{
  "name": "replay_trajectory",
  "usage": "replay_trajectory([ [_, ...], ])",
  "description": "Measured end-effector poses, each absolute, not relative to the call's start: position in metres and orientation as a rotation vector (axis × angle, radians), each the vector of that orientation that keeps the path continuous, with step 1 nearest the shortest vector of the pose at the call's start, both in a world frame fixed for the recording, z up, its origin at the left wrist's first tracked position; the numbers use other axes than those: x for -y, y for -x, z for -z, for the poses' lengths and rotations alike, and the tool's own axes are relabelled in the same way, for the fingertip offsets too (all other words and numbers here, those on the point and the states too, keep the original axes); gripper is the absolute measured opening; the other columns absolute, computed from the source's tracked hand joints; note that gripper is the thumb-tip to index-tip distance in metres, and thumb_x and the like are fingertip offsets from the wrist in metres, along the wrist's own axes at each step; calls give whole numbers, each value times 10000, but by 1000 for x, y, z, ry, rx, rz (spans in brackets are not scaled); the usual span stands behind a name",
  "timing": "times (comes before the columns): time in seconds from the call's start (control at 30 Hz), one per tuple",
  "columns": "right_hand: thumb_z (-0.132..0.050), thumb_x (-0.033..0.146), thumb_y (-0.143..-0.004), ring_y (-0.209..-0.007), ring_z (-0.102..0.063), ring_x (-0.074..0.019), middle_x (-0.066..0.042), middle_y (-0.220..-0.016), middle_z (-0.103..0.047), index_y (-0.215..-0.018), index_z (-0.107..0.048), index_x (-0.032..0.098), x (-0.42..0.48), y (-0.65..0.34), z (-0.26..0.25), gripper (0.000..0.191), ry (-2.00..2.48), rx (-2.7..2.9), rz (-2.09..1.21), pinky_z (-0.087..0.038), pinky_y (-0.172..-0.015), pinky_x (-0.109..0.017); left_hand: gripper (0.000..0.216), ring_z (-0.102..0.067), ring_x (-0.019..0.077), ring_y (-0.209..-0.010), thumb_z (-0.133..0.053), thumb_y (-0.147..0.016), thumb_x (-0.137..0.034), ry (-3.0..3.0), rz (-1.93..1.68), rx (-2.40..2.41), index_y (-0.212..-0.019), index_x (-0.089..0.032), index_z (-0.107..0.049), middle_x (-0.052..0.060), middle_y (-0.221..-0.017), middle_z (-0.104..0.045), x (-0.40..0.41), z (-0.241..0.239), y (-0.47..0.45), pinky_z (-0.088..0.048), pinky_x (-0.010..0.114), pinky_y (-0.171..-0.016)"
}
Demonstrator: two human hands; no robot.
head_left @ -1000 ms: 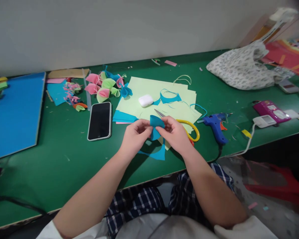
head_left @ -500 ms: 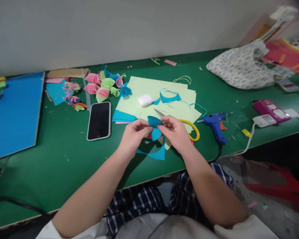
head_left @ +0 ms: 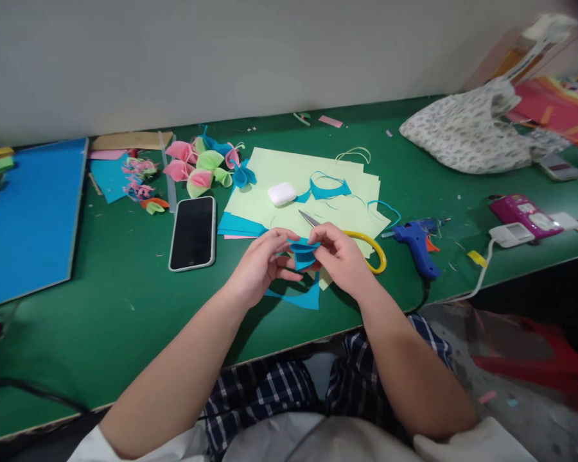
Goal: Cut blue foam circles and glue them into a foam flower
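Note:
My left hand (head_left: pixel 260 264) and my right hand (head_left: pixel 340 256) pinch a small folded blue foam piece (head_left: pixel 303 252) between their fingertips, just above the green table (head_left: pixel 125 301). Both hands are closed on it. Under them lies a blue foam offcut (head_left: pixel 303 298). Yellow-handled scissors (head_left: pixel 366 247) lie just behind my right hand on a stack of pale green sheets (head_left: pixel 289 176). A blue glue gun (head_left: pixel 417 239) rests to the right.
A black phone (head_left: pixel 192 232) lies left of the sheets, with a white earbud case (head_left: pixel 281 194) on them. Finished pink, green and blue foam petals (head_left: pixel 200 168) sit behind. A large blue board (head_left: pixel 26 218) is at far left, a patterned cloth bag (head_left: pixel 467 131) at right.
The blue piece has been folded flatter and lowered slightly between my fingers; my fingertips have closed in on it. The hands stay in the same spot.

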State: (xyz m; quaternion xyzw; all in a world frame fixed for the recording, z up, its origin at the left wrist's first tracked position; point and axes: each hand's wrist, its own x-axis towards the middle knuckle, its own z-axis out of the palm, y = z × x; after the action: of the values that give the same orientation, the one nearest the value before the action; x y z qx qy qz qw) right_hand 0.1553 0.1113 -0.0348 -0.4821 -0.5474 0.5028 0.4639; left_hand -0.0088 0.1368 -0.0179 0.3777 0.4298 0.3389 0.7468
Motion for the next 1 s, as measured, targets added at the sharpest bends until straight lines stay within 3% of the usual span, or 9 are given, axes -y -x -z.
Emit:
replay_trajectory([
  [0.1,-452,132,-813,-638,-572,-119,15,-824,-575,-876,-526,238,-111,-156,36,144,1280,1478,-1061,-497,-606,-262,335,-687,167,-618,-609,-793,-484,-859,-679,-941,-985,-211,-583,-4,-736,-629,-137,16,8,-561,248,-489],
  [0.23,-434,120,-829,-649,-545,-118,9,-843,-603,-908,-550,232,-111,-157,35,179,1308,1576,-928,-463,-619,-262,411,-671,143,-627,-735,-712,-363,-977,-701,-1024,-1055,-212,-567,-28,-729,-588,-137,18,7,-533,206,-493],
  [0.33,-433,158,-869,-826,-610,-142,-11,-959,-645,-963,-577,234,-113,-157,34,188,1254,1492,-972,-485,-709,-272,435,-657,143,-690,-723,-721,-344,-1207,-809,-1120,-1113,-213,-588,-14,-774,-595,-137,24,8,-517,205,-515],
  [0.43,-565,282,-856,-961,-627,-170,-25,-1028,-674,-1013,-613,235,-114,-157,33,171,1228,1396,-1064,-507,-795,-296,378,-638,158,-809,-697,-747,-362,-1459,-929,-1247,-1090,-210,-650,36,-905,-664,-136,28,10,-517,217,-588],
  [0.57,-697,300,-760,-873,-666,-175,-18,-934,-725,-926,-676,221,-116,-156,35,185,1288,1323,-1090,-524,-812,-325,288,-639,163,-831,-702,-747,-371,-1553,-1004,-1281,-985,-209,-713,41,-957,-708,-133,28,9,-515,233,-643],
  [0.67,-710,293,-746,-837,-675,-174,-5,-882,-732,-882,-687,223,-117,-156,36,155,1271,1291,-1106,-533,-795,-329,260,-649,163,-818,-709,-745,-358,-1570,-1035,-1282,-959,-212,-728,37,-942,-723,-130,25,8,-518,236,-654],
  [0.87,-723,293,-738,-888,-681,-185,-17,-965,-732,-913,-700,243,-115,-156,34,184,1225,1269,-1104,-538,-760,-321,195,-637,144,-793,-662,-797,-322,-1772,-1083,-1272,-954,-236,-740,33,-909,-729,-129,24,8,-496,214,-622],
  [1.0,-725,298,-726,-826,-685,-187,-18,-860,-737,-834,-701,225,-115,-156,34,132,1276,1250,-1047,-539,-710,-320,226,-634,146,-754,-680,-779,-345,-1789,-1071,-1288,-971,-242,-741,34,-901,-735,-129,24,9,-504,229,-633],
])
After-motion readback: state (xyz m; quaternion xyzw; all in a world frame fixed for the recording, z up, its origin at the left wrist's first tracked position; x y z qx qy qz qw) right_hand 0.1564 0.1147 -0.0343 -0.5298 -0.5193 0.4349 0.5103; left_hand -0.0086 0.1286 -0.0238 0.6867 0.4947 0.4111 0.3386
